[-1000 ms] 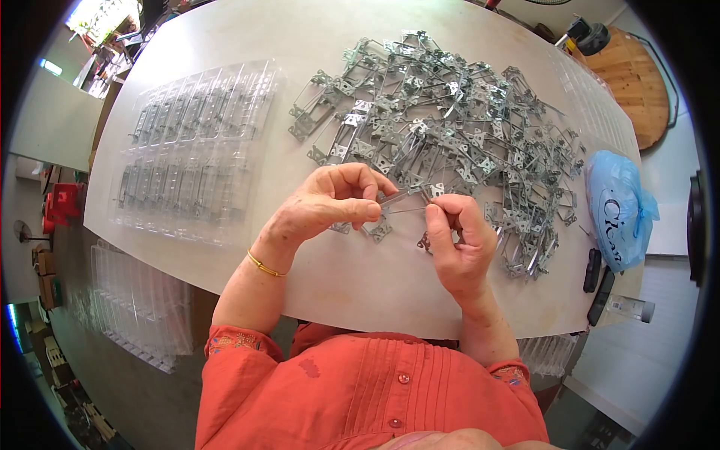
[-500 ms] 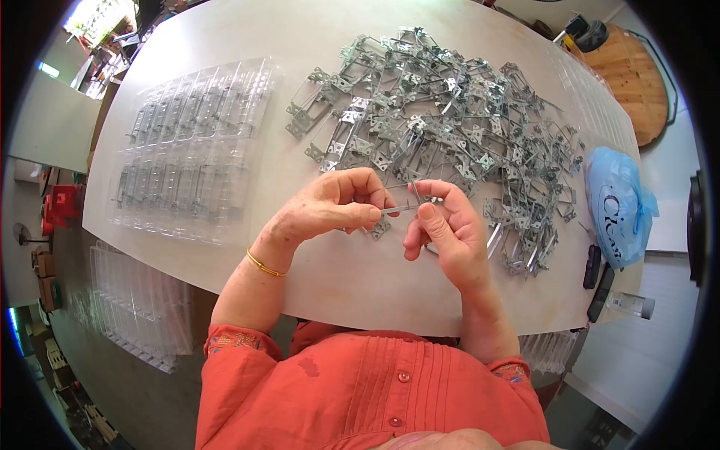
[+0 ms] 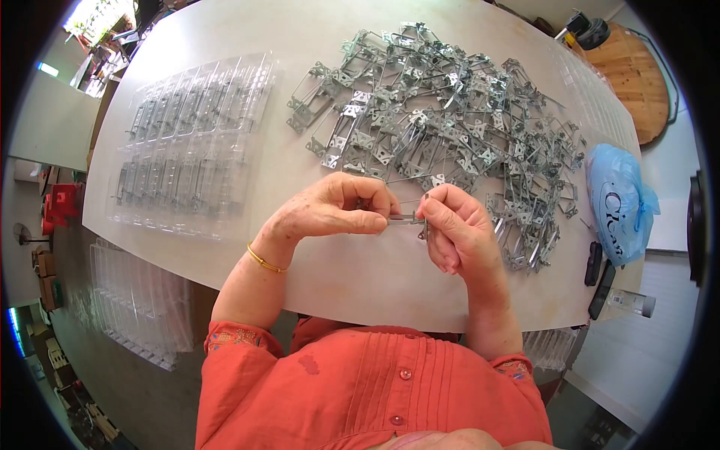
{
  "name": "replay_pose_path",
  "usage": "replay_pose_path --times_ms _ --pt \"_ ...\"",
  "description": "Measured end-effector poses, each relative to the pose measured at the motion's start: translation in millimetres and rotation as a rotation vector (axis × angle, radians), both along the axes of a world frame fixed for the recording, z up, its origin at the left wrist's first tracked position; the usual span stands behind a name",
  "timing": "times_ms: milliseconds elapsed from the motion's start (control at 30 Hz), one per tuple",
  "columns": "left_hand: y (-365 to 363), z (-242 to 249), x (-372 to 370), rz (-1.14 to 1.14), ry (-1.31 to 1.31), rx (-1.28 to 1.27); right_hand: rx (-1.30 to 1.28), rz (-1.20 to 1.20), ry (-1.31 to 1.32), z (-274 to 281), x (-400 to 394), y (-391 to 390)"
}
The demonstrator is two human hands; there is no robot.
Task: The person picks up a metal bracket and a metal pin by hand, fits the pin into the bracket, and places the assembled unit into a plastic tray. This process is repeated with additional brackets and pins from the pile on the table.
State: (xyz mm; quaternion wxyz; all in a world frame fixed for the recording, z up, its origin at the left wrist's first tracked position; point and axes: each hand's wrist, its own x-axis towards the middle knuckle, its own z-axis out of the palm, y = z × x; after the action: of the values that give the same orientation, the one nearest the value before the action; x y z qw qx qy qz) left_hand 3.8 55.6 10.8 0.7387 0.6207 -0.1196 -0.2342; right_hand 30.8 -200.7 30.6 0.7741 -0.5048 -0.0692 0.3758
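My left hand and my right hand meet over the near middle of the table, both closed on one small metal bracket with thin rods. Thumb and fingers of the left pinch one end; the right grips the other end, where a plate edge shows below its fingertips. Much of the bracket is hidden by my fingers. Just beyond lies a large tangled heap of similar metal brackets. To the left, a clear plastic tray holds rows of metal parts in its slots.
A blue plastic bag sits at the table's right edge, near a dark object and a clear bottle. Clear trays are stacked below the table at left. More clear plastic lies at the far right.
My right hand has turned and its fingers have curled in around its end of the bracket. The bracket has rotated between my hands; the left hand has barely shifted.
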Motion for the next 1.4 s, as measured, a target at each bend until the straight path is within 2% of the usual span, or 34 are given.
replay_pose_path --times_ms 67,167,267,400,467,567,600,633,667,700,767,900,1000,1033,1100,1167,1233,1400 --pt "1 -3 0 -0.057 -0.082 -0.013 -0.007 -0.013 -0.01 0 0 0" --pt "3 6 -1 -0.143 -0.068 0.022 -0.064 -0.024 -0.033 3 -1 -1" --pt "0 -3 -1 -0.149 -0.109 0.028 -0.138 -0.037 -0.064 5 -1 -1" --pt "2 4 0 -0.174 -0.017 0.029 -0.143 -0.113 -0.105 2 -2 2" --pt "5 -1 4 -0.343 -0.262 0.025 -0.151 -0.107 -0.073 1 -3 2" --pt "-2 -6 -1 -0.27 -0.179 -0.093 -0.097 -0.123 -0.065 -4 1 -1" --pt "-2 -5 -1 -0.27 -0.182 -0.095 -0.074 -0.225 -0.071 -2 0 2" --pt "-1 -3 -1 -0.189 -0.072 -0.166 -0.051 -0.325 -0.077 -1 0 3" --pt "0 -2 -1 -0.108 0.037 -0.235 -0.028 -0.342 -0.119 -1 0 1" --pt "0 -2 -1 -0.106 0.032 -0.233 -0.025 -0.34 -0.123 -1 -2 3" --pt "-1 -6 0 0.113 0.108 -0.351 -0.054 -0.486 -0.314 1 -6 8" --pt "0 -6 2 0.194 0.176 -0.43 -0.104 -0.501 -0.503 -2 -13 10" --pt "-3 -10 2 0.2 0.166 -0.455 -0.147 -0.522 -0.798 -12 -15 12" --pt "-3 -10 2 0.198 0.166 -0.456 -0.149 -0.524 -0.799 -15 -14 12" --pt "-3 -8 2 0.147 0.161 -0.474 -0.242 -0.516 -1.061 -21 -12 11" --pt "-4 -9 0 0.151 0.158 -0.475 -0.25 -0.527 -1.082 -22 -11 11" --pt "-4 -10 0 0.155 0.155 -0.477 -0.316 -0.545 -1.262 -21 -9 12" --pt "-5 -10 1 0.164 0.14 -0.491 -0.358 -0.56 -1.34 -19 -8 13"
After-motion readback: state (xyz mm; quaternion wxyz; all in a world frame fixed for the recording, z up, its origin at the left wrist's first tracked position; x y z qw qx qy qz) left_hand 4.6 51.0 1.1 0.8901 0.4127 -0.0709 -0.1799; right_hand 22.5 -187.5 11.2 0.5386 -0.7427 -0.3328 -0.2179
